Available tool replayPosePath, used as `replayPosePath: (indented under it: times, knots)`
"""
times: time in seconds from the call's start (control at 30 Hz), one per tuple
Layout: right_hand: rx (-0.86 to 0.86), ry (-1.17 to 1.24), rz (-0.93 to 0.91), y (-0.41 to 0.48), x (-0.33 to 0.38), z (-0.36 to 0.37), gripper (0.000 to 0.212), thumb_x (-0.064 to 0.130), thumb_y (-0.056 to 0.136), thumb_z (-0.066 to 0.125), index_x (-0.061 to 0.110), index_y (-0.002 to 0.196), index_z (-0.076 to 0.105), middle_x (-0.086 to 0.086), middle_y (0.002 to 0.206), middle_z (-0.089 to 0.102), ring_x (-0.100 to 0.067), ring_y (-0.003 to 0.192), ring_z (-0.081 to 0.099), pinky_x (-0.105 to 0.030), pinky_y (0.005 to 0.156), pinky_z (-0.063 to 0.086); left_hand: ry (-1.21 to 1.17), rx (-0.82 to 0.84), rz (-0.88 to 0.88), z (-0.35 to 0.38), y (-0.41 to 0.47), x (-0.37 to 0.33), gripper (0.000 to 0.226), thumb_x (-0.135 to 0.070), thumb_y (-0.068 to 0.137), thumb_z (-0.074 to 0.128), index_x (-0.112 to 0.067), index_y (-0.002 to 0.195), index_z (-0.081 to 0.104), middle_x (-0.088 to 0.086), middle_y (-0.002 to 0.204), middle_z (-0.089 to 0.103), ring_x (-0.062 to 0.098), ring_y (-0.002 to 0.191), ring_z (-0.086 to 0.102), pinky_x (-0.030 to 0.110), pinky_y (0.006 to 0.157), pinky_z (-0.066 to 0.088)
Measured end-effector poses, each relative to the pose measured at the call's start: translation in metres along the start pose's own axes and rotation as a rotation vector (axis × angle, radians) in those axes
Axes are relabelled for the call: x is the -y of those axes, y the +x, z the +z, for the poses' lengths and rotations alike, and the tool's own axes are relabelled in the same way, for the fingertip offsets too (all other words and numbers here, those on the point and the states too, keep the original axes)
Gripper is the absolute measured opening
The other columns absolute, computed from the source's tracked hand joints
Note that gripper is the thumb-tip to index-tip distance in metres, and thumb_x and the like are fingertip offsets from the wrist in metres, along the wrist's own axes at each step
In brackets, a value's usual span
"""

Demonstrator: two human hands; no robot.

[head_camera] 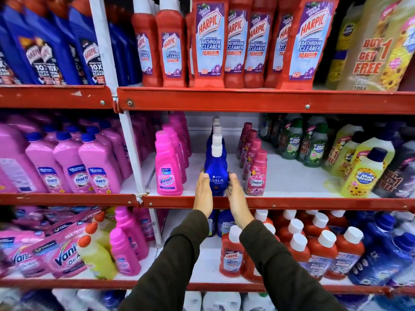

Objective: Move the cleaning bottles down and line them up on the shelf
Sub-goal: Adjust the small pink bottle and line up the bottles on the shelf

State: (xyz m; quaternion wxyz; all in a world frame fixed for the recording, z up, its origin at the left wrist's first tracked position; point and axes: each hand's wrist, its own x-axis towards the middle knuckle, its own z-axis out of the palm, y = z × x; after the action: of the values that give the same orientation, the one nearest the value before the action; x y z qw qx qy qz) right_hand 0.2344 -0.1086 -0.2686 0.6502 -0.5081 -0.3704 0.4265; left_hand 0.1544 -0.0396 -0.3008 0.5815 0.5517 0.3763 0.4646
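A row of blue Ujala bottles [216,169] with white caps stands front to back on the middle shelf [280,202]. My left hand [204,194] presses flat against the left side of the front bottle. My right hand [235,196] presses against its right side. Both hands clasp this bottle between them at the shelf's front edge. A row of pink Vanish bottles [168,170] stands just to the left, and dark pink Comfort bottles [256,173] stand just to the right.
Red Harpic bathroom cleaner bottles [210,41] fill the shelf above. Yellow and green Max Kleen bottles [361,171] stand at the right of the middle shelf, with bare white shelf [289,176] between them and the Comfort row. Red Harpic bottles [296,250] sit on the lower shelf under my arms.
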Motion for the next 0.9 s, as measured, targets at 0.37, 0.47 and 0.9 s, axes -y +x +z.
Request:
replayPosePath:
  times: [0.37, 0.47, 0.9]
  knots:
    - [-0.108, -0.028, -0.037, -0.004, 0.000, 0.004, 0.036, 0.037, 0.109, 0.029, 0.027, 0.134, 0.053, 0.013, 0.126, 0.062, 0.009, 0.111, 0.062, -0.009, 0.086, 0.050, 0.051, -0.027, 0.060, -0.001, -0.022, -0.023, 0.058, -0.044, 0.113, 0.026, -0.023, 0.166, 0.017, 0.000, 0.172, 0.019, 0.016, 0.157, 0.023, 0.041, 0.129, 0.022]
    - [-0.271, -0.069, -0.163, -0.010, -0.006, 0.006, 0.043, 0.035, 0.109, 0.027, 0.021, 0.141, 0.052, 0.001, 0.139, 0.058, -0.015, 0.126, 0.056, -0.028, 0.101, 0.047, 0.063, -0.082, 0.147, -0.008, -0.030, -0.024, 0.052, -0.037, 0.114, 0.026, -0.024, 0.164, 0.024, -0.004, 0.170, 0.026, 0.004, 0.148, 0.026, 0.025, 0.118, 0.027]
    - [0.010, -0.082, -0.025, -0.007, -0.023, 0.089, 0.067, 0.056, 0.099, 0.035, 0.018, 0.154, 0.038, -0.001, 0.161, 0.039, -0.016, 0.148, 0.038, -0.040, 0.124, 0.030, 0.103, -0.541, 0.346, -0.084, -0.030, -0.036, 0.056, -0.040, 0.107, 0.029, -0.017, 0.157, 0.038, 0.005, 0.161, 0.031, 0.012, 0.146, 0.032, 0.029, 0.119, 0.026]
